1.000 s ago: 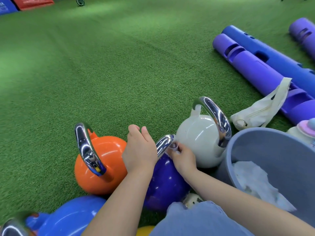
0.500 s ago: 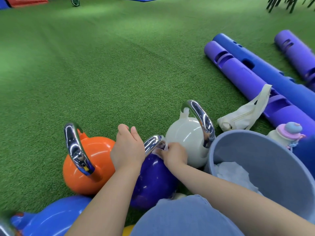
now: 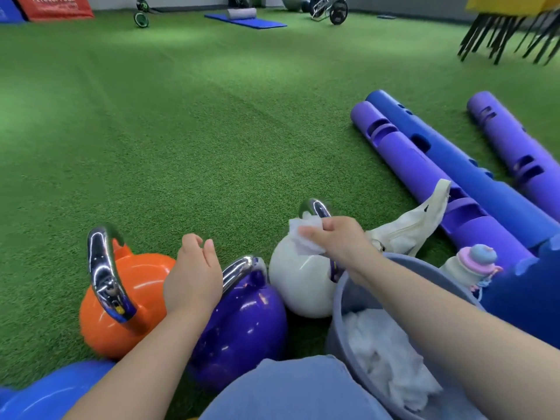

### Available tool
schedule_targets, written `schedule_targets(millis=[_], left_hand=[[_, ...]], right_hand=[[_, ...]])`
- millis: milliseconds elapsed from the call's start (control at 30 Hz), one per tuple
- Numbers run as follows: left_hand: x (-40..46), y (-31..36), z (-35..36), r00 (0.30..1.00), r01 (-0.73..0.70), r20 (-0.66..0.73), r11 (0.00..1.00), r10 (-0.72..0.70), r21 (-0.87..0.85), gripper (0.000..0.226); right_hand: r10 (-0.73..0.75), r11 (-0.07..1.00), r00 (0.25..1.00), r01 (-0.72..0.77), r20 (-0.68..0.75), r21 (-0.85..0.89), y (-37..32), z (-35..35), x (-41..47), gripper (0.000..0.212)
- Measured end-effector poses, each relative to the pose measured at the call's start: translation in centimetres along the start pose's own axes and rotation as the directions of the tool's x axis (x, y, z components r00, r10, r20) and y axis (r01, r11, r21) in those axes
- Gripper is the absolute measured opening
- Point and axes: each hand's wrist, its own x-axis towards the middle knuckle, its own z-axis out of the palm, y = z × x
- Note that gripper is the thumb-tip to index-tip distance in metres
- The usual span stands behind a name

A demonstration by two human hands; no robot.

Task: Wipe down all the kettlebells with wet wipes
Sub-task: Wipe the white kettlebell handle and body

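Fingers of right hand (image 3: 336, 237) pinch wet wipe (image 3: 304, 234) over white kettlebell (image 3: 298, 283); left hand (image 3: 194, 277) relaxed; grey bucket (image 3: 342, 301) adjacent.

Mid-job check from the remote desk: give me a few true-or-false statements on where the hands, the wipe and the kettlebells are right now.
1. The right hand pinches a wet wipe at the white kettlebell. True.
2. The left hand holds a wipe. False: it holds nothing, fingers relaxed, over the purple kettlebell.
3. The orange kettlebell lies inside the grey bucket. False: it stands on the green turf, left of the purple one.
4. Crumpled white wipes lie in the bucket. True.
5. The purple kettlebell sits between the orange and white ones. True.
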Motion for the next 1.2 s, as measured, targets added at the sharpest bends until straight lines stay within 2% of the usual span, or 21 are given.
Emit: schedule_targets(millis=[100,167,267,333,367,433,500,633,767,833,900,1000,1100,1200], left_hand=[[-0.2,0.4,-0.2,0.999,-0.046,0.014,0.999,0.046,0.025,0.019],[-0.3,0.7,-0.3,0.994,-0.111,0.014,0.99,0.111,0.086,0.021],[-0.4,1.6,0.0,0.941,-0.335,0.029,0.913,0.338,0.233,0.023],[0.1,3.3,0.5,0.914,-0.404,0.078,0.905,0.397,0.132,0.022],[0.6,4.4,1.0,0.915,-0.391,0.122,0.92,0.385,0.031,0.022],[2.0,6.6,2.5,0.913,-0.325,0.217,0.937,0.346,-0.129,0.023],[3.8,8.4,4.0,0.885,-0.29,0.326,0.942,0.331,-0.169,0.025],[6.9,9.9,6.1,0.856,-0.214,0.446,0.965,0.26,-0.152,0.029],[8.8,9.3,7.3,0.859,-0.09,0.483,0.98,0.167,-0.178,0.027],[9.2,8.1,8.1,0.878,0.03,0.469,0.967,0.096,-0.253,0.026],[9.3,6.7,8.7,0.887,0.189,0.461,0.917,-0.006,-0.352,0.026],[9.5,5.4,8.8,0.898,0.306,0.429,0.847,-0.104,-0.435,0.022],[9.5,5.1,8.3,0.913,0.311,0.391,0.816,-0.114,-0.487,0.024],[9.2,5.2,8.4,0.889,0.287,0.455,0.825,-0.041,-0.487,0.029]], right_hand=[[-0.101,0.995,0.982,0.098,-0.162,-0.027,-0.8,-5.2,0.8,0.04],[-0.09,0.996,0.968,0.082,-0.236,-0.043,-0.3,-7.8,2.1,0.045],[-0.002,0.994,0.974,-0.023,-0.227,-0.108,1.3,-9.6,4.7,0.037],[0.083,0.992,0.981,-0.097,-0.175,-0.076,1.9,-9.6,6.4,0.024],[0.141,0.988,0.981,-0.148,-0.132,-0.049,2.0,-9.3,7.3,0.023],[0.254,0.967,0.967,-0.254,-0.023,-0.015,2.2,-8.5,8.9,0.04],[0.343,0.939,0.932,-0.343,0.115,-0.018,1.9,-7.2,9.9,0.044],[0.438,0.889,0.828,-0.456,0.351,-0.035,1.0,-4.4,12.0,0.037],[0.589,0.808,0.762,-0.543,0.271,-0.229,-0.1,-1.5,14.5,0.044],[0.581,0.808,0.766,-0.503,0.273,-0.308,-0.8,-0.6,15.1,0.047],[0.535,0.83,0.774,-0.408,0.339,-0.381,-1.6,0.1,15.0,0.043],[0.449,0.803,0.795,-0.158,0.408,-0.575,-2.6,0.8,14.4,0.044],[0.389,0.651,0.799,0.114,0.458,-0.75,-3.8,1.5,14.9,0.056],[0.41,0.437,0.734,0.362,0.541,-0.823,-5.3,2.8,14.9,0.056]])
